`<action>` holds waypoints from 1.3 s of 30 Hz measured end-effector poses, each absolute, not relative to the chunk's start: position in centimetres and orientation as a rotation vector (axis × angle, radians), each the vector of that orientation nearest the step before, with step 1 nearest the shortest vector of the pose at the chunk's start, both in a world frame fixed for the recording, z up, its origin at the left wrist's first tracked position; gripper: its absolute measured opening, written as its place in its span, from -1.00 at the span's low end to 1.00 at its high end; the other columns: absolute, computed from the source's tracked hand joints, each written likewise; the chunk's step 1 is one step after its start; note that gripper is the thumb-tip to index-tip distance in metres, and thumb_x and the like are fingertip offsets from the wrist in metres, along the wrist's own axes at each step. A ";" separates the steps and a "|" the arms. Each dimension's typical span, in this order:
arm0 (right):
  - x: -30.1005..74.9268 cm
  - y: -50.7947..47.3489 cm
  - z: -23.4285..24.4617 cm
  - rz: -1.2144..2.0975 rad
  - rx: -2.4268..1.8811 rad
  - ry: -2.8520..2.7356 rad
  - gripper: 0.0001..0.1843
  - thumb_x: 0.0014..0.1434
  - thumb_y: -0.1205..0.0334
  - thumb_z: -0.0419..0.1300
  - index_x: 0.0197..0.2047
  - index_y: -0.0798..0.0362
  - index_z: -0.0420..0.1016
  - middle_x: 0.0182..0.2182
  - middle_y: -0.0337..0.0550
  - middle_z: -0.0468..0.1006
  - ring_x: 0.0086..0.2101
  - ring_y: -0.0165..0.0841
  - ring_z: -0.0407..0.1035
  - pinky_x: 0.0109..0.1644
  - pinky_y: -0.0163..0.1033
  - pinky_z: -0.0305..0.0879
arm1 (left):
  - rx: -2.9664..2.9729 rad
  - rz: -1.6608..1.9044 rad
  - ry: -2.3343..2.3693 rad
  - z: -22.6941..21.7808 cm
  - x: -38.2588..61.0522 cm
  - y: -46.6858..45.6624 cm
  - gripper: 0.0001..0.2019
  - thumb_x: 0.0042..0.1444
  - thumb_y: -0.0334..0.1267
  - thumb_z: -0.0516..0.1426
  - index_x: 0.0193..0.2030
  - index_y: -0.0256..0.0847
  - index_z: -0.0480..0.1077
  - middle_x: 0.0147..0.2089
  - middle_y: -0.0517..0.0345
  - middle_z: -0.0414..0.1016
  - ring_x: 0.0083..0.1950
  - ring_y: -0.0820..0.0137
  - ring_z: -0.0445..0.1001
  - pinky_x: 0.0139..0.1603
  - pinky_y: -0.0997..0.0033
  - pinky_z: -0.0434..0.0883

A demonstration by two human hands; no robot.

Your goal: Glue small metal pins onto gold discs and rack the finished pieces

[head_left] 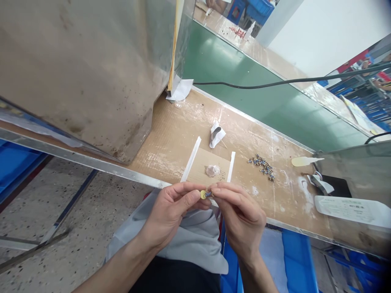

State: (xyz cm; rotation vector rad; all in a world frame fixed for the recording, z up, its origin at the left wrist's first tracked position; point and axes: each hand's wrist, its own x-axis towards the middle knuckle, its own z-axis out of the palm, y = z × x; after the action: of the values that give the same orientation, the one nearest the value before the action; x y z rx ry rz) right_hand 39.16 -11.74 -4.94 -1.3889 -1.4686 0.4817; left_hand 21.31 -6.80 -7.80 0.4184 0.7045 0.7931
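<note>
My left hand [171,211] and my right hand [241,213] meet just in front of the bench edge, over my lap. The left thumb and forefinger pinch a small round yellow disc [203,194]. The right fingertips pinch a tiny blue-and-metal part [209,194] that touches the disc. On the bench right behind them lies a small clear plastic piece [213,170] between two white strips [191,159]. A loose heap of several small blue-and-metal parts [262,165] lies to the right of that.
A large stained metal box [85,69] stands on the bench at left. Crumpled white tape [216,135], a cream spatula-like piece [305,161] and a white labelled pack [351,209] lie on the cardboard-covered bench [171,134]. Behind runs a green conveyor belt [244,81] crossed by a black cable [275,83].
</note>
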 end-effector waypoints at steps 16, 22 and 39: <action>39.5 -11.8 -4.4 0.437 -1.368 -1.600 -0.62 0.46 0.53 0.37 0.10 -0.16 0.80 0.00 -0.16 0.80 -0.05 -0.26 0.74 0.05 -0.19 0.73 | 0.447 0.804 0.692 -7.4 21.2 -7.0 -0.79 0.28 -0.12 0.55 -0.04 -0.15 0.83 -0.19 0.08 0.87 -0.19 0.37 0.80 0.03 0.45 0.73; 39.7 -12.5 -4.3 0.290 -1.321 -1.728 -0.51 0.44 0.59 0.34 0.21 -0.15 0.77 0.06 -0.12 0.78 0.01 -0.20 0.73 0.05 -0.09 0.75 | 0.511 0.767 0.741 -6.7 20.9 -7.1 -0.79 0.34 -0.10 0.50 -0.01 -0.14 0.83 -0.16 0.07 0.85 -0.14 0.35 0.77 0.08 0.41 0.70; 38.7 -15.6 -6.2 -0.122 -1.298 -1.935 -0.40 0.38 0.60 0.43 0.39 0.02 0.66 0.25 -0.05 0.74 0.18 -0.04 0.71 0.22 0.01 0.82 | 0.892 0.936 0.910 -4.8 21.4 -7.8 -0.84 0.36 -0.38 0.36 -0.08 -0.09 0.82 -0.14 0.14 0.74 -0.08 0.36 0.73 -0.02 0.52 0.64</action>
State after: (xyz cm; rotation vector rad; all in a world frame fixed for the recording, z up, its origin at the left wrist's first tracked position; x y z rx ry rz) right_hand 38.69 -15.62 -6.15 -1.2983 -1.9355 -0.1222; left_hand 21.43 -7.80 -4.77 0.8919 0.9096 0.9362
